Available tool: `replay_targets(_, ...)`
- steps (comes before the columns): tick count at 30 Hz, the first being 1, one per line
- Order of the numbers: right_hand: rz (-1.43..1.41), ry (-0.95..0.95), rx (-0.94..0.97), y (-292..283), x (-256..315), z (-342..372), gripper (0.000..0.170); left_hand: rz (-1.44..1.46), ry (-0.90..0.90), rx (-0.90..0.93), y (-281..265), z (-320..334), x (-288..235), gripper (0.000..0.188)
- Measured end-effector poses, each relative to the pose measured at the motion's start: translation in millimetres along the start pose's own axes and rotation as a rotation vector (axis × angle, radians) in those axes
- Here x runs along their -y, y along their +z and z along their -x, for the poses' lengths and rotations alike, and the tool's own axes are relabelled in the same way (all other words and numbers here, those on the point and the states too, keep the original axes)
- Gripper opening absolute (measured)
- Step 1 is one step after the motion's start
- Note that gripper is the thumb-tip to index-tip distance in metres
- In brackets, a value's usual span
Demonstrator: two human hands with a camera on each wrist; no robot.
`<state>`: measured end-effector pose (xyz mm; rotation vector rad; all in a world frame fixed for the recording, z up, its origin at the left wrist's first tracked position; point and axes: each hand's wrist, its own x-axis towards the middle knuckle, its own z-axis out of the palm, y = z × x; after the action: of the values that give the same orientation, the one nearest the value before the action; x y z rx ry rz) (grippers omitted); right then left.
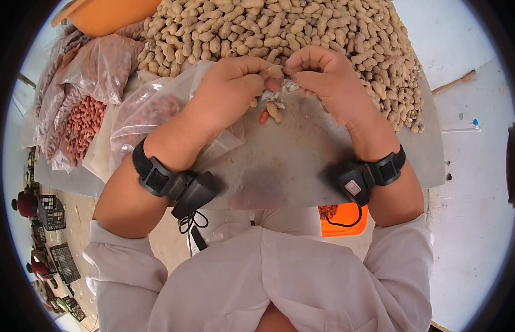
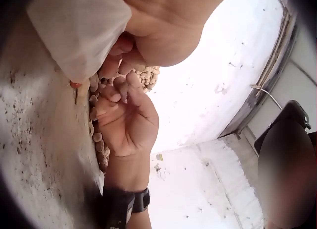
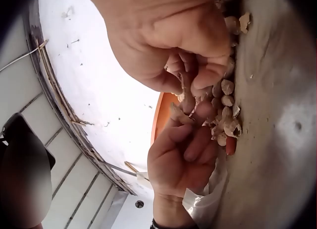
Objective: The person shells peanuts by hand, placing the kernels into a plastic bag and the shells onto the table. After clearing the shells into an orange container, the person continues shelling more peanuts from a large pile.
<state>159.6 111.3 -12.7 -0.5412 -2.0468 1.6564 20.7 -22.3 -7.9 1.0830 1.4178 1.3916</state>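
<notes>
Both hands are raised over the near edge of a heap of unshelled peanuts (image 1: 257, 33), fingertips close together. My left hand (image 1: 227, 94) pinches a piece of peanut shell (image 3: 179, 115) between thumb and curled fingers. Just across from it, my right hand (image 1: 332, 83) has its thumb and fingertips on another thin piece of peanut shell (image 3: 182, 87). Below them on the grey tabletop (image 1: 291, 160) lie a red peanut kernel (image 1: 263, 117), a peanut in its shell (image 1: 273, 112) and pale shell bits (image 1: 291, 87).
Clear plastic bags (image 1: 105, 61) of red kernels stand on the left, one with kernels (image 1: 86, 127) showing at its mouth. An orange basin (image 1: 111, 16) sits at the back left. Below the table edge is an orange container (image 1: 346, 227). Black crates (image 1: 51, 212) stand on the floor at left.
</notes>
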Motion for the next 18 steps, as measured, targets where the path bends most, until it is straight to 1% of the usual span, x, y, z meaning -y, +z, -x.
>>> replay_targets(3,0.283,-0.171,0.012,-4,-3,-2,0.015,-0.093,-0.009,0.043,-1,0,1,0.028)
replay_targets(6,0.471,-0.155,0.158,-2,10,5,0.013,-0.16,0.003,0.047,-3,0,3,0.03)
replay_targets(9,0.55,-0.013,0.271,-1,17,9,0.007,-0.214,0.02,0.032,-4,2,-1,0.032)
replay_targets(12,0.76,-0.153,0.241,8,22,14,0.025,-0.23,0.063,0.033,-8,-1,3,0.034)
replay_targets(14,0.886,-0.206,0.244,14,18,13,0.025,-0.24,0.119,0.056,-11,-4,5,0.034)
replay_targets(15,0.947,-0.233,0.244,16,16,13,0.026,-0.205,0.136,0.029,-9,-4,5,0.033)
replay_targets(18,0.995,-0.263,0.202,17,12,12,0.026,-0.127,0.17,-0.041,-5,-2,5,0.029)
